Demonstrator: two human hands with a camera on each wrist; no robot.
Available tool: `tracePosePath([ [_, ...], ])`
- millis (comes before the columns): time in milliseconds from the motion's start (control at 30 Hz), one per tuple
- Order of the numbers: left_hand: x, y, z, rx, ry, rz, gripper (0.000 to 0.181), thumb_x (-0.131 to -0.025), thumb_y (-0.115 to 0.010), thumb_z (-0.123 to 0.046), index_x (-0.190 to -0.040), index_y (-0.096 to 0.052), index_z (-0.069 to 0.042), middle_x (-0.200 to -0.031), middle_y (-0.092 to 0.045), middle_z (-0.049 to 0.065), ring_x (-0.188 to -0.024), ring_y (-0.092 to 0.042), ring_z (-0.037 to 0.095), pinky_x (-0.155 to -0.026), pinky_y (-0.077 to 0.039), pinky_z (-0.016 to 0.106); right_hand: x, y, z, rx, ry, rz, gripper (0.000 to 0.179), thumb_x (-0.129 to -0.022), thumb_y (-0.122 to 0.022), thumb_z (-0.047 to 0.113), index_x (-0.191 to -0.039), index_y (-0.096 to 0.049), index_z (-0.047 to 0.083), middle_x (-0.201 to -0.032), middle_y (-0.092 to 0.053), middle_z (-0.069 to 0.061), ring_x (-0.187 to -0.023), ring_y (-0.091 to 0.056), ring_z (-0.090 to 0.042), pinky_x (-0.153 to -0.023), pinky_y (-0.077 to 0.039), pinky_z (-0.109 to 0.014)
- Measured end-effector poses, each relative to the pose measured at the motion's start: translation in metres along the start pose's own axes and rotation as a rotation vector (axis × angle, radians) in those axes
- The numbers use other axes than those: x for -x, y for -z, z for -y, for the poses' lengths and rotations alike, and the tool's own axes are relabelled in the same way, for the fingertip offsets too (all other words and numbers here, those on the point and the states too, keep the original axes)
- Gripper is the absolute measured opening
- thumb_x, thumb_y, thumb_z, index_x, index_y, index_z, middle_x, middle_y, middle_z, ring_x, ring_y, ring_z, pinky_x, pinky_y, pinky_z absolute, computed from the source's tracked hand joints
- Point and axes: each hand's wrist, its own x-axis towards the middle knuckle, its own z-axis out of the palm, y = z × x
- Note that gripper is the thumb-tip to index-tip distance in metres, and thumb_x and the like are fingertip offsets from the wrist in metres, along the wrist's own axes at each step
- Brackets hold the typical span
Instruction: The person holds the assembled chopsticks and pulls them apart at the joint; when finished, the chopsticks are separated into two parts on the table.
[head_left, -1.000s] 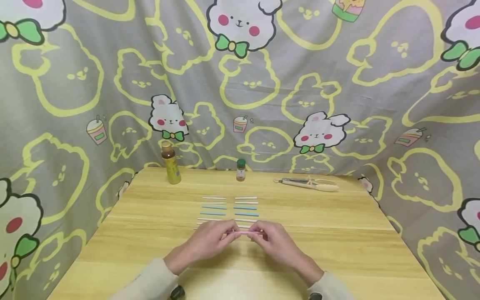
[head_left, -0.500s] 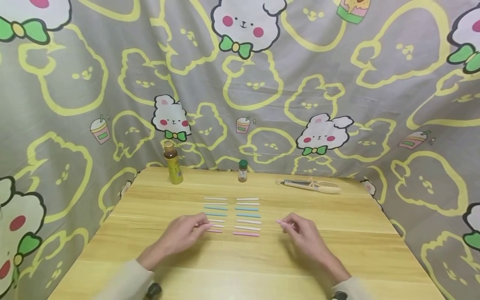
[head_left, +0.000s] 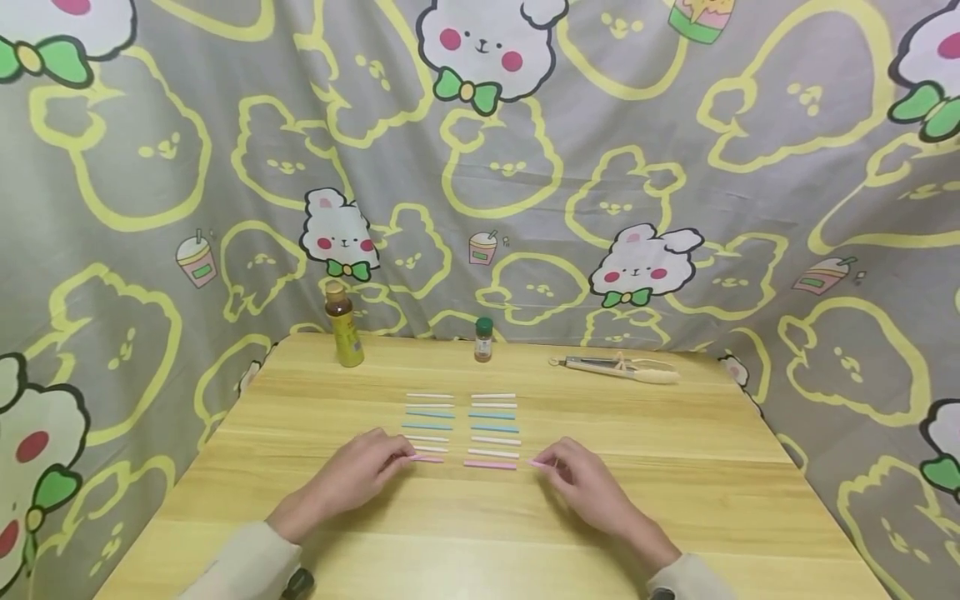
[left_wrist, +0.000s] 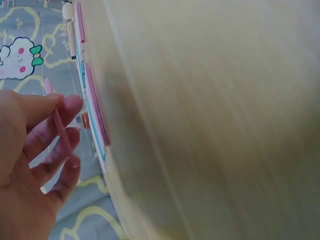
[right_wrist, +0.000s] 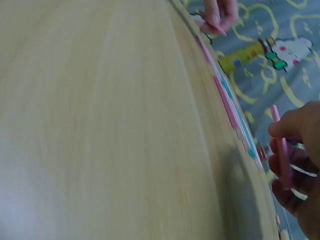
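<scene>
In the head view, my left hand point(head_left: 366, 468) is at the left of the laid-out sticks. It pinches a thin pink stick point(left_wrist: 61, 125), seen best in the left wrist view between thumb and fingers. Another pink stick point(head_left: 430, 459) lies on the table just beyond its fingertips. To the right of the rows my right hand point(head_left: 588, 483) hovers, gripping a second pink stick point(right_wrist: 283, 160). Between the hands lies a longer-looking pink stick point(head_left: 491, 465), the nearest of the right column. Behind it are white sticks point(head_left: 495, 441) and blue sticks point(head_left: 495, 428), with a matching column on the left.
Along the back of the wooden table point(head_left: 480, 533) stand a yellow bottle point(head_left: 345, 337) and a small green-capped jar point(head_left: 483, 342). Tongs point(head_left: 618, 368) lie at back right. A patterned cloth point(head_left: 480, 183) hangs behind and at both sides.
My hands, close together over the nearest pink sticks a second ago, have moved apart to either side. Since half a second ago, the right hand has shifted slightly left and down.
</scene>
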Motion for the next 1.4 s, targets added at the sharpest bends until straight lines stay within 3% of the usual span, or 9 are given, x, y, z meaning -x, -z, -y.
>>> tracePosePath([
  [133, -0.004, -0.003, -0.005, -0.023, -0.032, 0.032, 0.005, -0.104, -0.076, -0.026, -0.107, -0.077, -0.022, -0.094, -0.075, -0.015, -0.087, -0.058, 0.002, -0.078, -0.053, 0.029, -0.006, -0.012, 0.015, 0.011, 0.046, 0.027, 0.009, -0.100, -0.078, 0.010, -0.108, -0.077, 0.015, -0.096, -0.066, 0.009, -0.084, -0.057, -0.001, -0.074, -0.054, -0.022],
  [333, -0.006, -0.006, -0.008, -0.090, -0.099, 0.064, 0.008, -0.100, -0.080, -0.018, -0.105, -0.076, -0.024, -0.102, -0.074, -0.012, -0.094, -0.068, 0.007, -0.085, -0.061, 0.035, -0.019, -0.032, 0.036, 0.073, 0.104, 0.062, 0.008, -0.098, -0.081, 0.012, -0.104, -0.076, 0.017, -0.093, -0.067, 0.011, -0.083, -0.059, -0.001, -0.074, -0.054, -0.021],
  [533, -0.006, -0.007, -0.006, -0.142, -0.122, 0.051, 0.009, -0.099, -0.082, -0.020, -0.102, -0.075, -0.025, -0.099, -0.073, -0.013, -0.090, -0.065, 0.005, -0.076, -0.044, 0.026, -0.029, -0.049, 0.046, 0.169, 0.178, 0.076, 0.007, -0.098, -0.082, 0.013, -0.104, -0.079, 0.015, -0.096, -0.072, 0.007, -0.090, -0.063, -0.004, -0.081, -0.057, -0.024],
  [667, -0.006, -0.005, -0.004, -0.146, -0.127, 0.048, 0.010, -0.098, -0.082, -0.020, -0.102, -0.074, -0.025, -0.099, -0.074, -0.013, -0.090, -0.064, 0.006, -0.075, -0.037, 0.024, -0.032, -0.057, 0.048, 0.232, 0.220, 0.077, 0.006, -0.097, -0.083, 0.014, -0.102, -0.081, 0.014, -0.094, -0.071, 0.007, -0.087, -0.060, -0.003, -0.080, -0.056, -0.024],
  [1000, -0.009, -0.009, -0.006, -0.152, -0.146, 0.054, 0.007, -0.099, -0.082, -0.024, -0.099, -0.076, -0.028, -0.096, -0.071, -0.015, -0.087, -0.063, 0.003, -0.075, -0.035, 0.025, -0.031, -0.067, 0.042, 0.309, 0.288, 0.033, 0.004, -0.096, -0.084, 0.012, -0.098, -0.082, 0.015, -0.091, -0.069, 0.007, -0.084, -0.060, -0.003, -0.077, -0.055, -0.024],
  [1200, -0.013, -0.010, -0.007, -0.186, -0.146, 0.069, 0.010, -0.098, -0.083, -0.021, -0.101, -0.075, -0.026, -0.099, -0.074, -0.014, -0.091, -0.067, 0.007, -0.079, -0.040, 0.028, -0.033, -0.071, 0.040, 0.347, 0.312, -0.014, 0.006, -0.095, -0.085, 0.012, -0.097, -0.082, 0.017, -0.090, -0.070, 0.008, -0.083, -0.061, -0.004, -0.078, -0.057, -0.028],
  [1400, -0.017, -0.011, -0.008, -0.189, -0.126, 0.082, 0.009, -0.097, -0.083, -0.021, -0.101, -0.076, -0.025, -0.099, -0.075, -0.013, -0.093, -0.068, 0.009, -0.078, -0.037, 0.026, -0.034, -0.074, 0.039, 0.381, 0.299, -0.033, 0.005, -0.094, -0.086, 0.013, -0.096, -0.083, 0.016, -0.088, -0.070, 0.007, -0.083, -0.060, -0.004, -0.080, -0.057, -0.029],
])
